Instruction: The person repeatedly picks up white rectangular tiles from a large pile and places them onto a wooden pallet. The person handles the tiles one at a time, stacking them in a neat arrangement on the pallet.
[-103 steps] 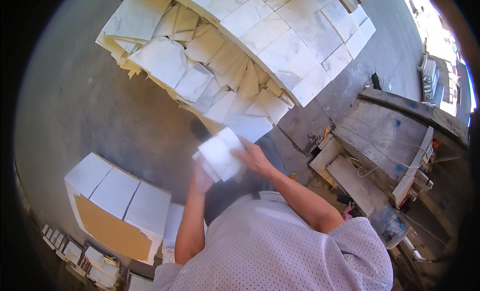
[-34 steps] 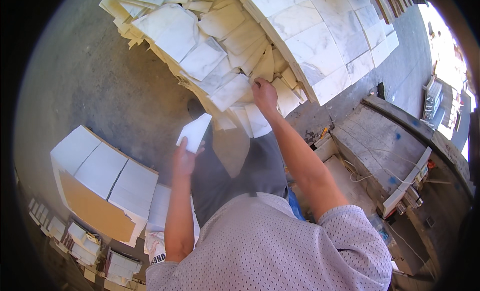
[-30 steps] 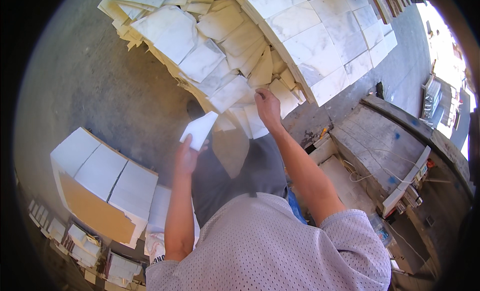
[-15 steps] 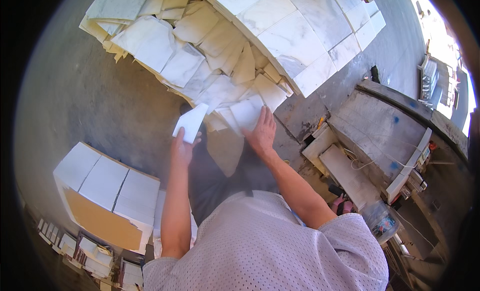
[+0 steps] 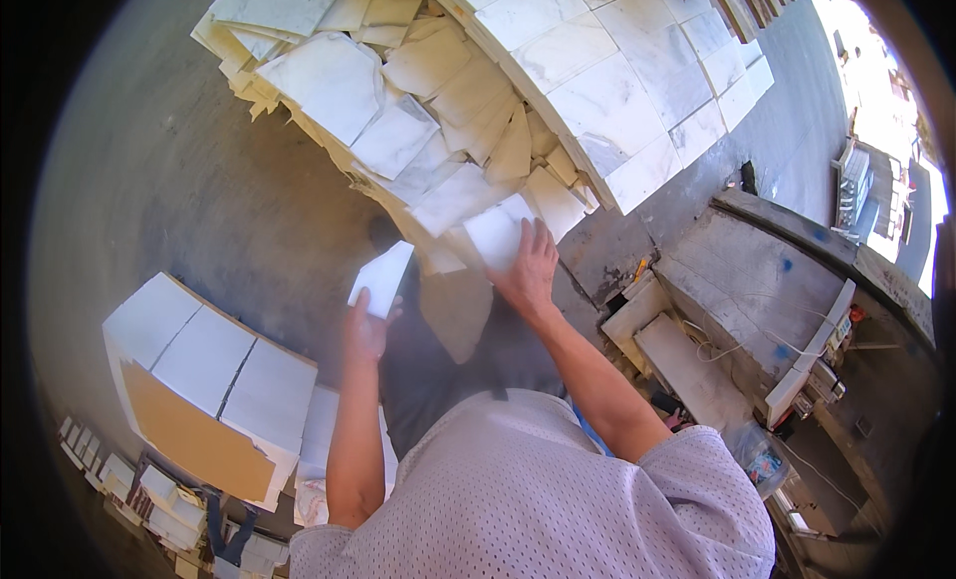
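Observation:
My left hand (image 5: pixel 368 325) holds a white, angular piece of marble tile (image 5: pixel 381 278), thumb on its face, apart from the pile. Further right, my right hand (image 5: pixel 528 270) grips the right edge of another white marble piece (image 5: pixel 493 238) at the near edge of the heap. Its fingers lie along that edge; the thumb is mostly hidden. Beyond both hands lies a heap of broken marble slabs (image 5: pixel 324 81), white and grey-veined, some yellowish, overlapping at many angles.
Behind the heap are rows of square marble tiles (image 5: pixel 617 71). A stack of white tiles with brown board (image 5: pixel 204 430) stands at left. To the right is a grey work table (image 5: pixel 737 270) with cables. At lower left, a person's dark-clad legs (image 5: pixel 227 531) show.
The heap and tiles sit slightly further right and lower in view. My left hand with its piece has dropped slightly. The right-hand piece now shows more of its face. A person's legs appear lower left.

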The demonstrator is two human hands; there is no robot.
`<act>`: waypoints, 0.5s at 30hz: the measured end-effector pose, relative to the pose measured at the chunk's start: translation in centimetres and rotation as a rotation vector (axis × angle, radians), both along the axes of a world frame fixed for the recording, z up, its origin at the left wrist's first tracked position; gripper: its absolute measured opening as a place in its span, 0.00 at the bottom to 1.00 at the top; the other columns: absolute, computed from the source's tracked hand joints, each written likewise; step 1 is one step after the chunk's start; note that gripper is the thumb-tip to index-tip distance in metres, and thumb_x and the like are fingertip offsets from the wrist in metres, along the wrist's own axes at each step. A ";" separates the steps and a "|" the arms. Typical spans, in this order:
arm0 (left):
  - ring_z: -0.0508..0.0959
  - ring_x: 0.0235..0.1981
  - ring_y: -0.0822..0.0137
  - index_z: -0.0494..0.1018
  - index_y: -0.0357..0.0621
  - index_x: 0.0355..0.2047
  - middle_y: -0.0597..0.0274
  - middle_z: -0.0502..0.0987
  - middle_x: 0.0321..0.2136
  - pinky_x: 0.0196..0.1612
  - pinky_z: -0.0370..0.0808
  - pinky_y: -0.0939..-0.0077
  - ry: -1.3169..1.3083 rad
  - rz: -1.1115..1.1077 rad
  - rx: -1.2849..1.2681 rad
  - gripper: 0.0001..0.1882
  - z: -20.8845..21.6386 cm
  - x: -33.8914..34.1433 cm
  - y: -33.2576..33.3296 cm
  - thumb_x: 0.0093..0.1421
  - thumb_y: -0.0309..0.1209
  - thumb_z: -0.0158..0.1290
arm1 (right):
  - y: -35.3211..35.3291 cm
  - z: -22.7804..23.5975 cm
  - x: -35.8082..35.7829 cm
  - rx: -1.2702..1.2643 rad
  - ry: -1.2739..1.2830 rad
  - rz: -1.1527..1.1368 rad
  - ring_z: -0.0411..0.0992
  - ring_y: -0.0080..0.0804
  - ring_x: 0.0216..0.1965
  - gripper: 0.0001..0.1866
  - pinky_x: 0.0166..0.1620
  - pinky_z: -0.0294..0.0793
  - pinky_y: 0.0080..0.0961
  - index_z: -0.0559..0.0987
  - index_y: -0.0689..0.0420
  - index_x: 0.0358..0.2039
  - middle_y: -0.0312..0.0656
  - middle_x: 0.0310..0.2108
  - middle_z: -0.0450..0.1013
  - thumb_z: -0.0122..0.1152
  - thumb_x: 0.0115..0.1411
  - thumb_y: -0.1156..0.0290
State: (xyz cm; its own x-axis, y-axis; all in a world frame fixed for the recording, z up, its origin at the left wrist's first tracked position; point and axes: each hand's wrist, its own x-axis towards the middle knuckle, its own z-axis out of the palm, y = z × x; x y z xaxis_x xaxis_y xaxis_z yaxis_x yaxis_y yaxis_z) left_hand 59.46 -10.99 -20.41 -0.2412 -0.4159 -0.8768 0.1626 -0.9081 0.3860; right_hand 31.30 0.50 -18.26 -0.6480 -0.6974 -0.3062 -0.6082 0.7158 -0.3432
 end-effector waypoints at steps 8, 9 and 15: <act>0.81 0.40 0.55 0.68 0.43 0.56 0.56 0.79 0.45 0.39 0.79 0.62 0.007 0.078 -0.009 0.23 0.0 2.7 -0.4 0.68 0.45 0.50 | -11.0 -3.2 2.2 -0.174 0.058 0.169 0.54 0.60 0.64 0.54 0.63 0.55 0.54 0.58 0.64 0.64 0.62 0.63 0.55 0.76 0.40 0.56; 0.81 0.41 0.56 0.68 0.43 0.57 0.56 0.79 0.46 0.40 0.79 0.61 0.014 0.071 -0.007 0.23 -0.1 2.9 -0.5 0.68 0.44 0.49 | -11.6 -3.8 2.5 -0.158 0.054 0.167 0.54 0.60 0.64 0.54 0.63 0.55 0.54 0.58 0.65 0.64 0.62 0.63 0.55 0.76 0.40 0.57; 0.81 0.40 0.56 0.68 0.42 0.56 0.55 0.79 0.44 0.39 0.79 0.62 0.004 0.035 -0.001 0.23 0.3 2.0 -0.7 0.68 0.44 0.50 | -11.7 -5.2 2.2 -0.179 0.038 0.194 0.54 0.59 0.64 0.49 0.64 0.53 0.54 0.61 0.66 0.62 0.62 0.63 0.55 0.74 0.43 0.58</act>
